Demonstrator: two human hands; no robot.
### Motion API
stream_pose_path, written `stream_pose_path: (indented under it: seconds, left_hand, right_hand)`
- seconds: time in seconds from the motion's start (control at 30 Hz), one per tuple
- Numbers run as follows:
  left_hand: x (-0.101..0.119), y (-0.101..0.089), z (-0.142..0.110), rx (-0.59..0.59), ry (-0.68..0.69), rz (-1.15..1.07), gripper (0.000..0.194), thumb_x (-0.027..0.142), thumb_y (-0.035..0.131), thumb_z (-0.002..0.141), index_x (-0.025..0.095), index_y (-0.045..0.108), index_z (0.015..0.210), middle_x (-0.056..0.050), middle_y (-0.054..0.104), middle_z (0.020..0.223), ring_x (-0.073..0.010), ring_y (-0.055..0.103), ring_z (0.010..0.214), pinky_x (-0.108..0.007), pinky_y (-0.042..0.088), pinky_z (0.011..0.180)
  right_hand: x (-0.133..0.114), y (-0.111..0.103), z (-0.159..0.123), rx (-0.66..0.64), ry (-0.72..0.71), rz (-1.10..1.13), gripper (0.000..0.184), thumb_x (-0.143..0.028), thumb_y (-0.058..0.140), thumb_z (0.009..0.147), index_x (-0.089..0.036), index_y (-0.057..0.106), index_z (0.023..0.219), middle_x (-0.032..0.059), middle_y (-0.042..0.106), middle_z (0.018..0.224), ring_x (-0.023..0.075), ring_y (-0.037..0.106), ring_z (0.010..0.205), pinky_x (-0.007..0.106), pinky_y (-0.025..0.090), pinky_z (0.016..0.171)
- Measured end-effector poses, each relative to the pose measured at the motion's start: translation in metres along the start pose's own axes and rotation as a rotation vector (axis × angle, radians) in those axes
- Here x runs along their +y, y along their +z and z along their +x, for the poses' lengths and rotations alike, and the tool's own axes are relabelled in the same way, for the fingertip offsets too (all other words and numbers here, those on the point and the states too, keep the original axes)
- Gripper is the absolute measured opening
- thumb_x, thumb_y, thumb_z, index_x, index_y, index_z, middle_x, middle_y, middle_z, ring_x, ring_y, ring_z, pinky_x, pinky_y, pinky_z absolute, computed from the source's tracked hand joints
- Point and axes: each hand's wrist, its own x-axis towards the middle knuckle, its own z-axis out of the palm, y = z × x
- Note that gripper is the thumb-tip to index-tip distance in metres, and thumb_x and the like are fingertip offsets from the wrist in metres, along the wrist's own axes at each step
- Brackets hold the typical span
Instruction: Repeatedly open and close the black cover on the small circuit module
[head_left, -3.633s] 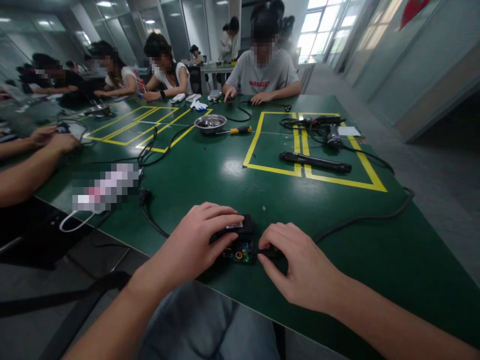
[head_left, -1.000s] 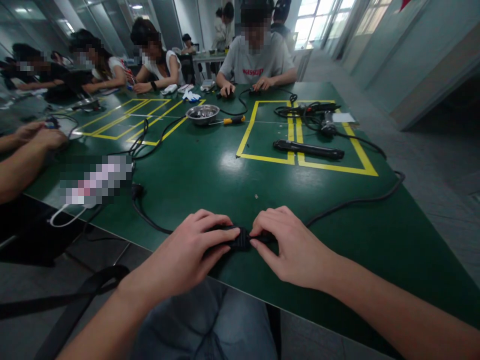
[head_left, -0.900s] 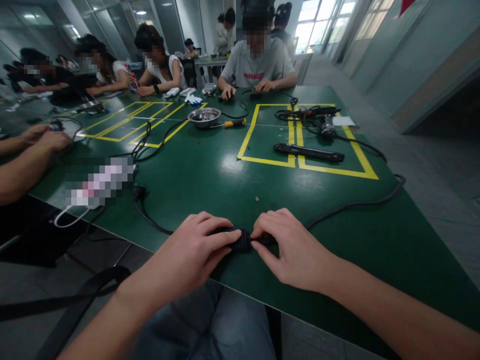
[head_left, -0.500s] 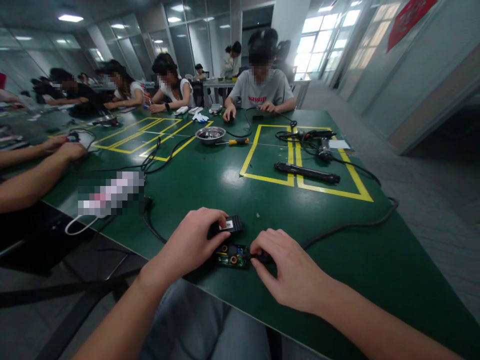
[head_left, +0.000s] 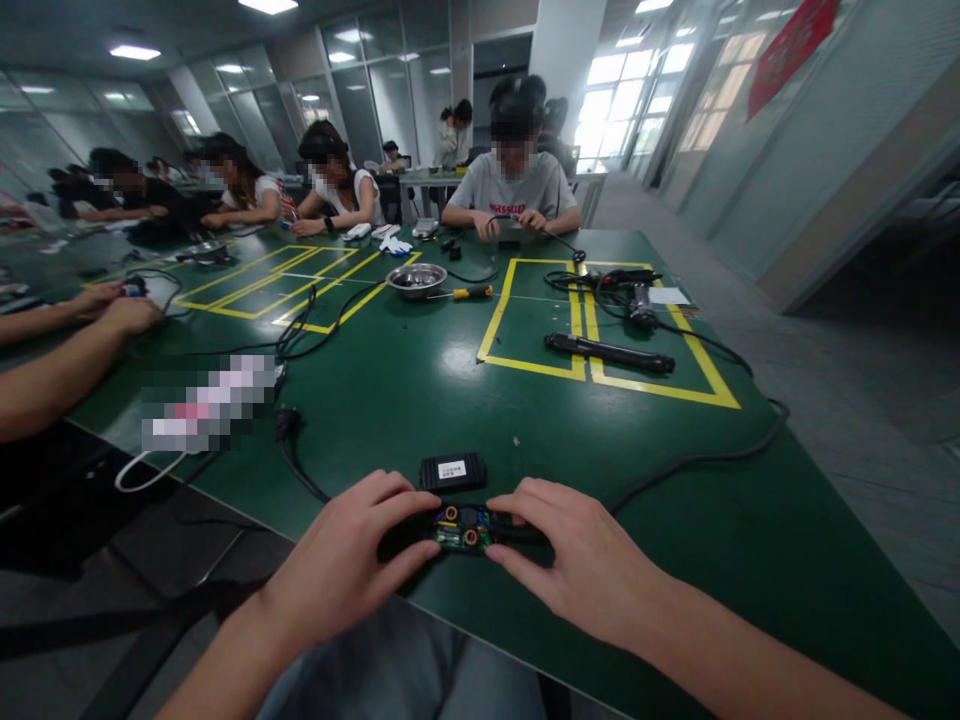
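Between my two hands, near the table's front edge, lies a small green circuit board (head_left: pixel 459 528) with copper coils and coloured wires. My left hand (head_left: pixel 367 540) grips its left end between thumb and fingers. At the opposite end, my right hand (head_left: pixel 570 550) pinches the board's edges, where a thick black cable (head_left: pixel 517 532) joins it. Just beyond the board a black ribbed plastic cover (head_left: pixel 454 471) with a white label rests on the table, touched by neither hand.
Yellow tape frames mark the green table (head_left: pixel 390 400). A black tube (head_left: pixel 609 353) and a corded tool (head_left: pixel 641 305) lie to the right. Farther back are a metal bowl (head_left: pixel 416 280) and a screwdriver (head_left: pixel 472 292). A plug (head_left: pixel 286 422) lies left; co-workers sit around.
My left hand has let go of the black cover, which now lies behind the board, and has taken the board's left end. My right hand has shifted from the cable onto the board's right end.
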Motion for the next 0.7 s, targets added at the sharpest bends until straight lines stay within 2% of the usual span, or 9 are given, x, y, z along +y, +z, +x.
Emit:
stream_pose_path:
  seconds: [0.13, 0.23, 0.3, 0.4, 0.47, 0.57, 0.63, 0.7]
  left_hand:
    - [-0.004, 0.0, 0.007, -0.039, -0.034, -0.037, 0.027, 0.027, 0.083, 0.096, 0.027, 0.077, 0.122, -0.003, 0.074, 0.104, -0.0221, 0.071, 0.097, -0.031, 0.056, 0.084]
    - [-0.001, -0.006, 0.013, -0.065, -0.044, -0.049, 0.029, 0.027, 0.082, 0.096, 0.026, 0.076, 0.125, -0.002, 0.073, 0.101, -0.0213, 0.07, 0.093, -0.031, 0.054, 0.081]
    - [0.001, -0.009, 0.014, -0.062, -0.034, -0.058, 0.027, 0.025, 0.076, 0.099, 0.024, 0.073, 0.126, -0.002, 0.073, 0.101, -0.0211, 0.07, 0.092, -0.031, 0.054, 0.081]
    - [0.001, -0.011, 0.011, -0.06, -0.019, -0.087, 0.011, 0.019, 0.063, 0.104, 0.022, 0.072, 0.109, -0.003, 0.073, 0.1, -0.0204, 0.07, 0.092, -0.031, 0.053, 0.081]
    - [0.0, -0.012, 0.009, -0.061, -0.011, -0.096, 0.015, 0.018, 0.059, 0.106, 0.022, 0.072, 0.1, -0.004, 0.073, 0.101, -0.02, 0.07, 0.094, -0.03, 0.053, 0.081]
    - [0.005, -0.014, 0.013, -0.045, 0.015, 0.01, 0.016, 0.018, 0.064, 0.104, 0.023, 0.075, 0.093, -0.005, 0.074, 0.108, -0.0223, 0.069, 0.098, -0.034, 0.054, 0.086]
    - [0.011, -0.013, 0.024, -0.027, 0.032, 0.126, 0.016, 0.018, 0.069, 0.101, 0.024, 0.078, 0.089, -0.006, 0.075, 0.117, -0.0258, 0.068, 0.105, -0.04, 0.054, 0.091]
    - [0.016, -0.01, 0.041, -0.006, 0.02, 0.17, 0.01, 0.02, 0.073, 0.099, 0.025, 0.082, 0.102, -0.008, 0.075, 0.124, -0.0281, 0.069, 0.111, -0.044, 0.055, 0.097]
  right_hand:
    - [0.003, -0.001, -0.001, 0.049, -0.159, -0.167, 0.028, -0.02, 0.085, 0.094, -0.018, 0.074, 0.12, 0.0051, 0.076, 0.097, 0.0243, 0.072, 0.083, 0.038, 0.055, 0.074]
    - [0.002, -0.002, -0.001, 0.085, -0.244, -0.253, 0.025, -0.021, 0.078, 0.098, -0.017, 0.07, 0.122, 0.0058, 0.074, 0.095, 0.0252, 0.07, 0.08, 0.039, 0.052, 0.071]
    - [0.001, -0.004, 0.0, 0.077, -0.227, -0.211, 0.021, -0.017, 0.072, 0.099, -0.017, 0.068, 0.119, 0.0056, 0.073, 0.095, 0.0249, 0.068, 0.079, 0.039, 0.051, 0.071]
    - [0.001, -0.006, 0.0, 0.046, -0.173, -0.107, 0.012, -0.009, 0.062, 0.098, -0.019, 0.064, 0.104, 0.0047, 0.071, 0.093, 0.0229, 0.065, 0.077, 0.036, 0.048, 0.07]
    - [0.002, -0.007, -0.001, 0.037, -0.156, -0.074, 0.015, -0.007, 0.058, 0.098, -0.02, 0.062, 0.098, 0.0045, 0.07, 0.092, 0.0221, 0.064, 0.077, 0.035, 0.046, 0.07]
    - [0.004, -0.007, 0.0, 0.034, -0.139, -0.059, 0.015, -0.007, 0.058, 0.099, -0.021, 0.062, 0.097, 0.0046, 0.071, 0.093, 0.0218, 0.063, 0.077, 0.035, 0.044, 0.071]
    - [0.005, -0.008, 0.001, 0.027, -0.127, -0.052, 0.014, -0.008, 0.059, 0.099, -0.021, 0.062, 0.097, 0.0047, 0.071, 0.093, 0.0217, 0.063, 0.079, 0.035, 0.043, 0.072]
    - [0.007, -0.009, 0.002, 0.02, -0.121, -0.041, 0.012, -0.009, 0.06, 0.098, -0.021, 0.063, 0.097, 0.0048, 0.07, 0.093, 0.022, 0.063, 0.08, 0.036, 0.043, 0.073]
